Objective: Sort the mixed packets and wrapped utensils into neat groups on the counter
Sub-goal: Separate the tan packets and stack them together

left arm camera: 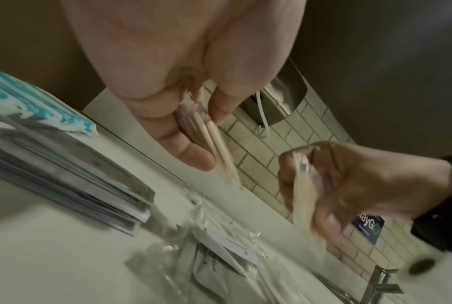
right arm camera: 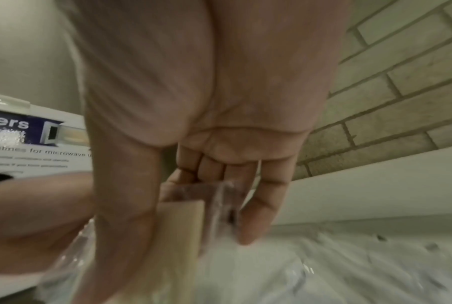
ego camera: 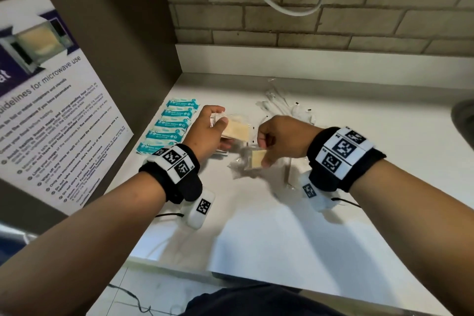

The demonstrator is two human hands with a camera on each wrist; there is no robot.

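white counter (ego camera: pixel 282 226) carries everything; largest item beside it is the poster (ego camera: pixel 51 100) on the left cabinet wall, readable text "guidelines for microwave use", rest too blurred. Small blue sticker (left arm camera: pixel 367 226) on the tile wall in the left wrist view, partly readable "ayGO"

teal packets (ego camera: pixel 169 126): a row along the counter's left edge by the cabinet, long axes running left-right, stacked front to back, overlapping. Print on them not legible

clear-wrapped utensils (ego camera: pixel 284 105): loose pile toward the back of the counter, behind the right hand, long axes fanning at mixed angles. Flat stack of grey-edged sachets (left arm camera: pixel 71 181) lies just in front of the teal packets, under the left hand

left hand (ego camera: pixel 207 131): raised off the counter, palm tilted inward, thumb and fingers pinching a bundle of wrapped wooden sticks (ego camera: pixel 236 131); stick long axis runs from the hand toward the right hand, roughly level

right hand (ego camera: pixel 282 141): knuckles up, fingers curled, thumb and fingertips clamped on a second wrapped wooden stick pack (ego camera: pixel 255 159); pack hangs down below the fist, long axis near vertical, clear wrapper trailing toward the counter. Blurred

hands near each other, packs apart. Both wrists wear black bands with black-and-white marker tags
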